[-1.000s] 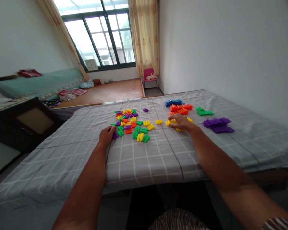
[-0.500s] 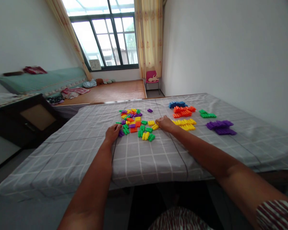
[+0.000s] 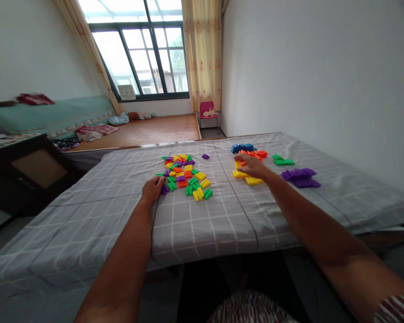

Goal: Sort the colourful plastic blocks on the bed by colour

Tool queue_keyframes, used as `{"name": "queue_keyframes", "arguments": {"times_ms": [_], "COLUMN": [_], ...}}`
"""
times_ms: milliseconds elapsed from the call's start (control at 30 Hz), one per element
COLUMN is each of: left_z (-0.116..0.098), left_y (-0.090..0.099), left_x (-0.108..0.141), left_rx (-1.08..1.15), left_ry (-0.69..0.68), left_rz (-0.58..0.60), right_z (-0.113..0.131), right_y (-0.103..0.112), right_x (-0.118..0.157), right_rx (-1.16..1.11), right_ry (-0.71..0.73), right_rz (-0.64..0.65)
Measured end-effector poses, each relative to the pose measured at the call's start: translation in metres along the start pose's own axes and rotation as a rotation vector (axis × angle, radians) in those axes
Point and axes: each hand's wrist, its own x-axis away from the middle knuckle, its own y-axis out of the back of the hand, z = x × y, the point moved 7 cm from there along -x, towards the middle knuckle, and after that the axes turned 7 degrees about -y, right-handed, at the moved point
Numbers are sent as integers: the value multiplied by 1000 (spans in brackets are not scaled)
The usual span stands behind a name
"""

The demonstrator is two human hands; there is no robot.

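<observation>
My left hand (image 3: 153, 188) rests at the left edge of a mixed pile of small plastic building blocks (image 3: 181, 178). Its fingers are curled together beside a purple block (image 3: 164, 189); whatever they pinch is hidden. Reaching out to the right, my right hand (image 3: 252, 164) is closed with thumb and fingertips around a yellow block (image 3: 237, 164), just over a group of yellow blocks (image 3: 254, 180). Two yellow pieces (image 3: 202, 179) lie on the right side of the mixed pile. Orange blocks (image 3: 261, 154) show behind the right hand, partly covered by it.
Blue blocks (image 3: 243, 147), green blocks (image 3: 283, 160) and purple blocks (image 3: 301, 177) lie in groups at the right. A lone purple block (image 3: 205, 156) sits behind the mixed pile. All rest on a grey checked cloth (image 3: 202, 229). A white wall (image 3: 316, 72) borders the right.
My right hand has left the yellow blocks by the mixed pile and moved right to the yellow group. My left hand stays by the pile. The view has shifted slightly.
</observation>
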Motion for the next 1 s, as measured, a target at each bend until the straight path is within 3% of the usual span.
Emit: {"name": "queue_keyframes", "arguments": {"times_ms": [67, 167, 267, 433, 600, 733, 833, 1000], "left_z": [-2, -4, -4, -5, -6, -6, -7, -6], "left_y": [0, 0, 0, -1, -3, -4, -3, -2], "left_x": [-1, -2, -1, 2, 0, 0, 2, 4], "left_rx": [-40, -91, -93, -74, -120, -128, -112, -73], "left_ry": [0, 5, 19, 24, 14, 7, -7, -21], "left_rz": [11, 29, 42, 35, 46, 47, 42, 34], "right_z": [-40, -70, -67, -52, -5, 62, 100, 115], "right_y": [25, 33, 22, 13, 2, -54, -96, -129], "right_x": [10, 26, 39, 46, 36, 15, -10, -49], "right_rx": [-54, -51, 38, 177, 150, 138, 212, 404], "right_ry": [-116, -151, -77, -5, 129, 183, 142, -30], "right_rz": [4, 125, 194, 166, 102, 175, 195, 213]}}
